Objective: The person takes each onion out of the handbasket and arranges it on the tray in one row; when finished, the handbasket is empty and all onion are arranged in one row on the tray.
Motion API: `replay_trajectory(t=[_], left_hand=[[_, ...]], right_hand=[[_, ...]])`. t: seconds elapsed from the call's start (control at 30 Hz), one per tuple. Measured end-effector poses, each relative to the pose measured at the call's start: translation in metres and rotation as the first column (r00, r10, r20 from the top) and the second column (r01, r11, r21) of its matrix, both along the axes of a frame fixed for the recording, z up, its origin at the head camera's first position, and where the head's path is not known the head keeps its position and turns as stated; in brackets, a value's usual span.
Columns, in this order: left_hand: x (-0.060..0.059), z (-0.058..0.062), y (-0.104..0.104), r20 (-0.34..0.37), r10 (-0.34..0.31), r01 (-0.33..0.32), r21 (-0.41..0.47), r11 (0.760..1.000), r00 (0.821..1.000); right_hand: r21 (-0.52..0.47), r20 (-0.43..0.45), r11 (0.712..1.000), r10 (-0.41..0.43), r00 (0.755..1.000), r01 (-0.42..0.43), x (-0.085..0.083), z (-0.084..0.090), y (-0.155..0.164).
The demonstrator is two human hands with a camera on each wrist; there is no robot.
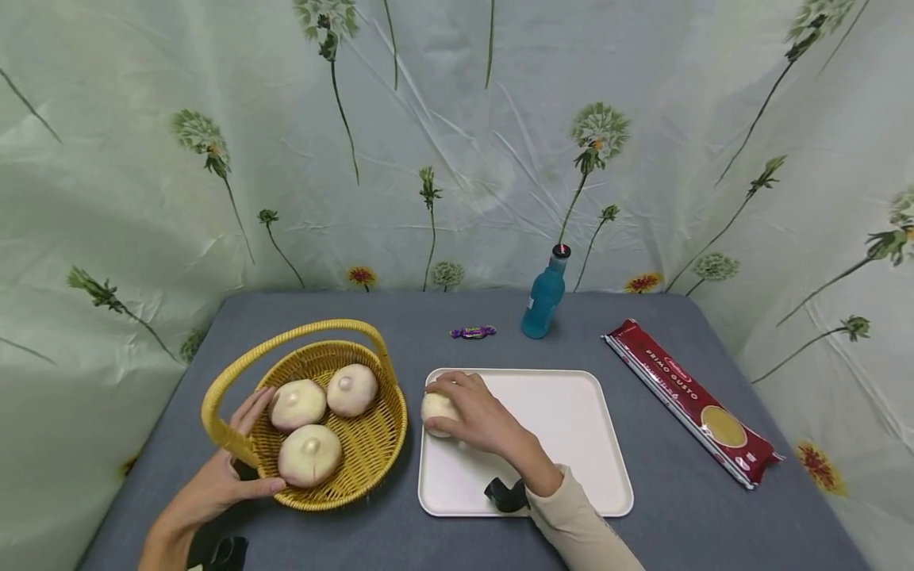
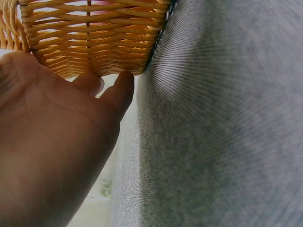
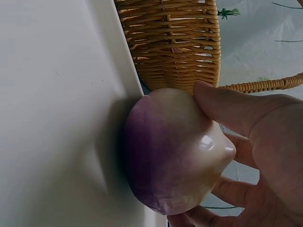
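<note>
A yellow wicker basket [image 1: 371, 448] with a hoop handle stands on the grey table and holds three pale round buns [image 1: 310, 454]. My left hand [image 1: 236, 468] grips the basket's near left rim, thumb along the front wall; in the left wrist view the fingertips [image 2: 120, 87] press against the weave [image 2: 94, 42]. My right hand [image 1: 474, 412] holds a fourth bun [image 1: 437, 408] at the left edge of the white tray [image 1: 571, 412]. In the right wrist view the fingers [image 3: 236, 109] curl round this pale, purple-tinged bun [image 3: 170, 151], which rests on the tray [image 3: 57, 118] beside the basket [image 3: 175, 42].
A blue bottle [image 1: 544, 295] stands behind the tray, with a purple wrapped candy [image 1: 473, 331] to its left. A red pasta packet [image 1: 689, 398] lies along the right side of the table. Flowered cloth hangs around the table's back and sides.
</note>
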State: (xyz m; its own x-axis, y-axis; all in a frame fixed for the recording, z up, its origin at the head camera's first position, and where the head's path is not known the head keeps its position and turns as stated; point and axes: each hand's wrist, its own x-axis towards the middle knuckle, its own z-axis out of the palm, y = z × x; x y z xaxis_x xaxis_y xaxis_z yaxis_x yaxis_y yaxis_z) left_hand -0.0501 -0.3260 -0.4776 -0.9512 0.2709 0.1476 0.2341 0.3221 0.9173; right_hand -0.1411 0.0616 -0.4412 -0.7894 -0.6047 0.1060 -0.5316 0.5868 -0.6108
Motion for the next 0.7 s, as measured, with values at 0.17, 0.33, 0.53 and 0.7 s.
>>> replay_trajectory(t=[0.17,0.33,0.53,0.7], left_hand=[[0.0007,0.0032,0.0011,0.012,-0.011,0.011,0.024,1.0,1.0],[-0.0002,0.0036,0.0003,0.016,-0.019,0.018,0.035,0.999,1.0],[0.0006,0.002,-0.0004,0.028,-0.015,0.014,0.044,0.999,0.999],[0.002,0.0033,0.0012,0.042,-0.006,0.003,0.057,0.998,0.999]], right_hand=[[-0.005,-0.017,1.0,0.01,1.0,-0.01,-0.0009,0.0006,-0.001],[-0.012,-0.019,1.0,0.01,1.0,-0.01,-0.0021,0.0005,-0.0017],[-0.026,-0.008,1.0,0.007,1.0,-0.007,-0.0017,0.0028,-0.0014],[-0.051,-0.006,0.999,0.002,1.0,-0.003,-0.0008,0.0094,-0.0018]])
